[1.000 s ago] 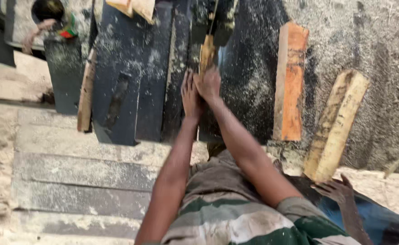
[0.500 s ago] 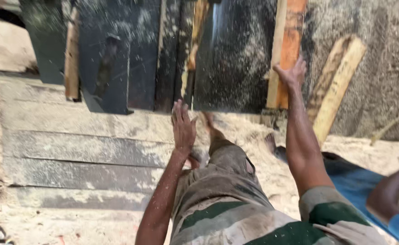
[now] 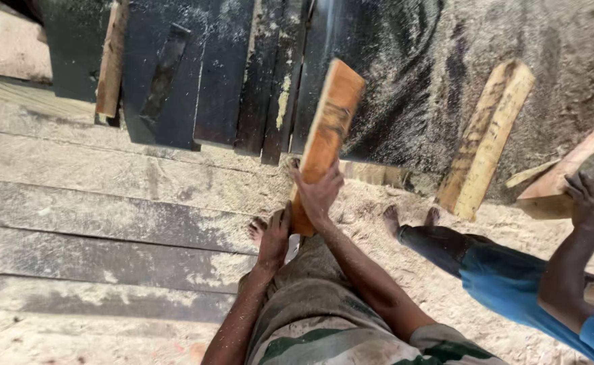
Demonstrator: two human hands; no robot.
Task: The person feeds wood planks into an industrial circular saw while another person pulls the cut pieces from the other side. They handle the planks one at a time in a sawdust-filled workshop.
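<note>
An orange-brown wooden plank point(image 3: 329, 128) tilts upward in front of me. My right hand point(image 3: 318, 195) grips its lower part from the right side. At the plank's bottom end, my left hand point(image 3: 274, 238) holds it from the left. The plank's top reaches over the dark, sawdust-covered machine table point(image 3: 229, 74). My own legs in dusty camouflage trousers point(image 3: 310, 304) fill the bottom of the view.
A pale plank point(image 3: 487, 138) leans at the right on the dusty surface. Another person in blue trousers point(image 3: 513, 284) stands at the right, with a hand point(image 3: 584, 199) on a reddish board point(image 3: 567, 176). Grey floor planks point(image 3: 108, 216) lie at the left, sawdust everywhere.
My right hand left the plank standing at the right and now grips it in front of me; my left hand came onto its bottom end. The view shifted down and left.
</note>
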